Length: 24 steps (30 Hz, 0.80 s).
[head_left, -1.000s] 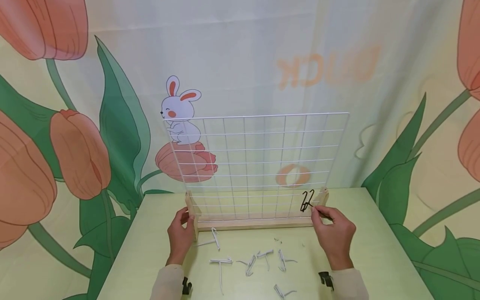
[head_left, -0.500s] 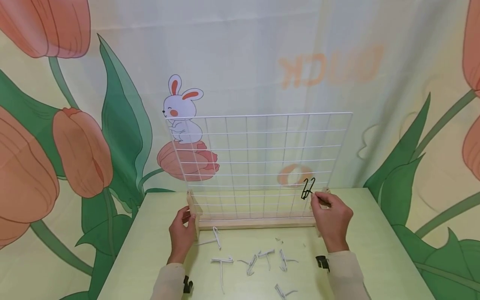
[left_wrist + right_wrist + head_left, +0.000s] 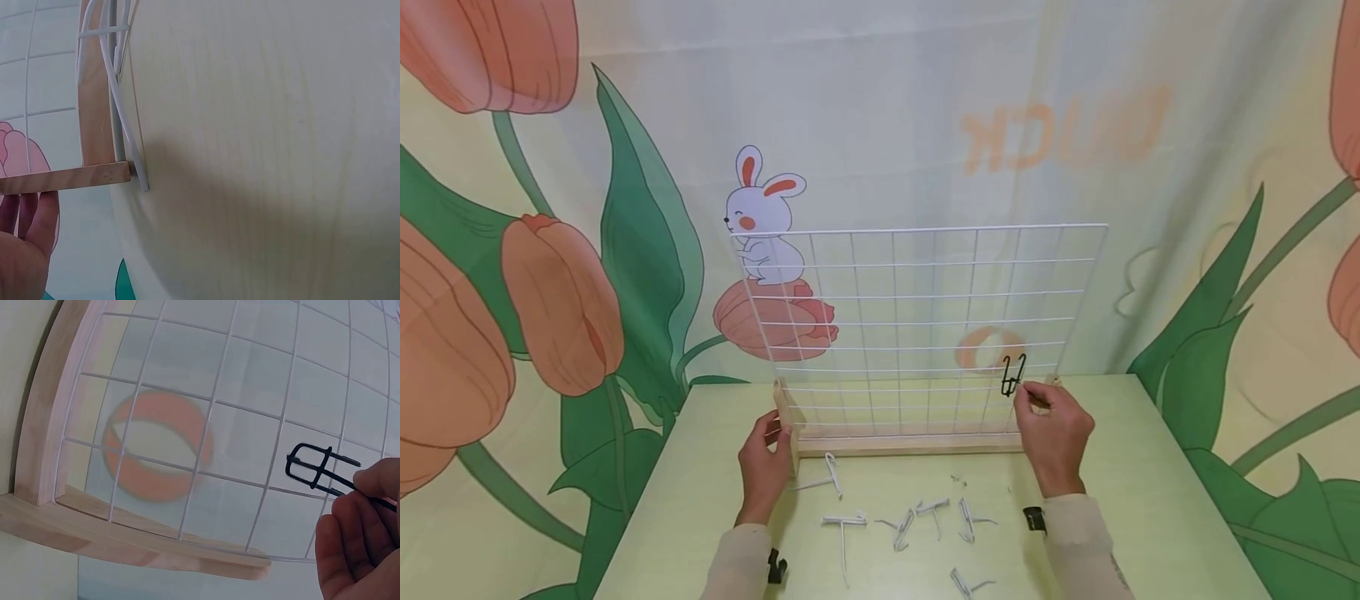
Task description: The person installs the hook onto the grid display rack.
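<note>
Black hook [image 3: 1012, 375] stands upright, pinched by right hand [image 3: 1054, 437].

**Inventory: items on the table**

- Wire grid panel [image 3: 917, 325], white: one, standing upright in the frame.
- Wooden base frame [image 3: 910, 446]: one.
- Black wire hook [image 3: 1012, 375]: one, at the grid's lower right.
- White wire hooks [image 3: 917, 517], loose on the tabletop: about seven; some overlap, so the count is uncertain.
- Hands: two, left hand [image 3: 765, 467] and right hand [image 3: 1054, 433].
- Table [image 3: 1150, 500], pale green: one.
</note>
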Each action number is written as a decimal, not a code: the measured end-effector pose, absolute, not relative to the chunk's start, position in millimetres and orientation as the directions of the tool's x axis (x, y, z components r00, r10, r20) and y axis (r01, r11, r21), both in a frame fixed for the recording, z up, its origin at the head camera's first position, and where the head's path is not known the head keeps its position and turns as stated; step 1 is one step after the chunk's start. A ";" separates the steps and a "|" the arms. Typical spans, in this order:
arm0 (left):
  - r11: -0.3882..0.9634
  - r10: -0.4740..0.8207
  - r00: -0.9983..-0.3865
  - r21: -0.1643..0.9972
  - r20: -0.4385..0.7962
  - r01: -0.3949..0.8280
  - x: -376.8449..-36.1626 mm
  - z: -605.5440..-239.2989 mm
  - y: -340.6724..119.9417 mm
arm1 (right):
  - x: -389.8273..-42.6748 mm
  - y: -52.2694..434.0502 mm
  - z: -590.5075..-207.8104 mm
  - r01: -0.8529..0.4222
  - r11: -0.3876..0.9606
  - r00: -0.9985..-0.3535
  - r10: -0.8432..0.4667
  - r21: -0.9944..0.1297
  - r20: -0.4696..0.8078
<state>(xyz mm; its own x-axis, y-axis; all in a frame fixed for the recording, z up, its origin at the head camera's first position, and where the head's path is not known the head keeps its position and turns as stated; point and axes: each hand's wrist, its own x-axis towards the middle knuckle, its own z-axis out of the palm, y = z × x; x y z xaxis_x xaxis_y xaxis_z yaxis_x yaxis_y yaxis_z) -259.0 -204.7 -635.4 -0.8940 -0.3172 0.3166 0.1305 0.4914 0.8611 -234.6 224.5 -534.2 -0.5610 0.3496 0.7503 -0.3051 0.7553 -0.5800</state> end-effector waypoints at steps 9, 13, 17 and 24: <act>0.501 -0.328 -0.887 0.856 0.325 0.129 -258.2 -637.3 -204.8 | -235.8 217.8 -542.2 -0.337 0.774 -0.541 0.307 -0.536 0.783; 0.504 -0.325 -0.889 0.855 0.321 0.124 -256.5 -635.1 -204.0 | -234.2 217.2 -546.2 -0.333 0.783 -0.542 0.298 -0.526 0.786; 0.509 -0.330 -0.886 0.852 0.326 0.124 -255.0 -633.6 -203.5 | -233.1 217.5 -550.6 -0.339 0.782 -0.541 0.293 -0.523 0.788; 0.499 -0.325 -0.892 0.858 0.315 0.121 -252.0 -632.1 -204.2 | -232.1 220.1 -556.1 -0.314 0.777 -0.564 0.309 -0.546 0.765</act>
<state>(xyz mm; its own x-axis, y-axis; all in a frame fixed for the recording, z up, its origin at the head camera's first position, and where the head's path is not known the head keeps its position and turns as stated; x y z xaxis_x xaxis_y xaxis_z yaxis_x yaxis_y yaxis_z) -252.0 -204.2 -632.1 -0.8915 -0.3255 0.3150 0.1208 0.4995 0.8579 -232.1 220.1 -556.1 -0.5643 0.3095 0.7654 -0.3143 0.7767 -0.5458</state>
